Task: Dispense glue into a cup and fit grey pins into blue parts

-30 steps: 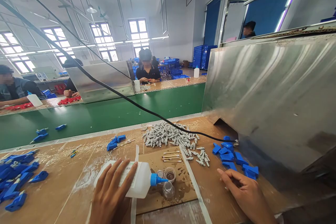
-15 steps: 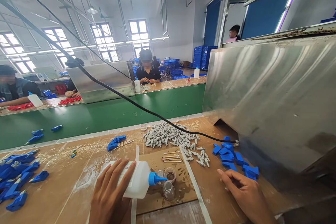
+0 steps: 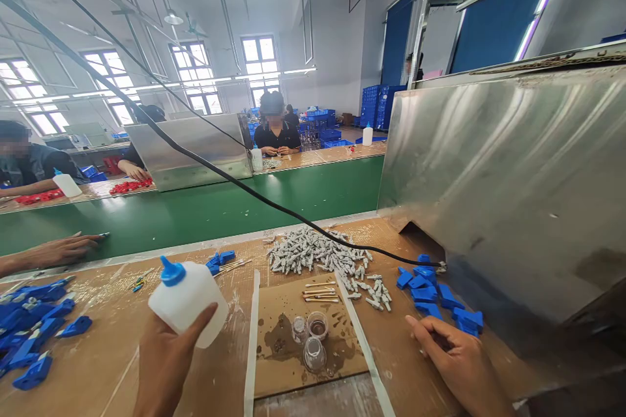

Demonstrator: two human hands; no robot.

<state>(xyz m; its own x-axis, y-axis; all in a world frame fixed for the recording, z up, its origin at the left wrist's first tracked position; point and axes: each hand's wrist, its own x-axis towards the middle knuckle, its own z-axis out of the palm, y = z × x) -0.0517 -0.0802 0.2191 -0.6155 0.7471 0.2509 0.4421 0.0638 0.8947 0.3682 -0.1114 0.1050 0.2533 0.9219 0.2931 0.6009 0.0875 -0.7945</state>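
Note:
My left hand (image 3: pixel 166 358) is closed around a white squeeze bottle (image 3: pixel 190 306) with a blue nozzle cap. The bottle leans a little left, nozzle up, above the tabletop. To its right, three small clear cups (image 3: pixel 314 354) stand close together on a wet brown board (image 3: pixel 274 300). The rear right cup (image 3: pixel 317 326) has liquid in it. Cotton swabs (image 3: pixel 320 293) lie on the board behind them. My right hand (image 3: pixel 454 352) rests on the table at the right with curled fingers; I see nothing in it. Blue plastic parts (image 3: pixel 425 293) lie just beyond it.
A pile of small grey parts (image 3: pixel 313 251) lies behind the board. More blue parts (image 3: pixel 34 326) are at the left. A co-worker's hand (image 3: pixel 68 249) reaches over the green surface (image 3: pixel 313 189). A metal housing (image 3: pixel 499 195) and a black cable (image 3: pixel 274 205) bound the right side.
My left hand has moved the bottle left, away from the cups, and turned it nozzle up. A co-worker's arm has come in from the left. My right hand has stayed put.

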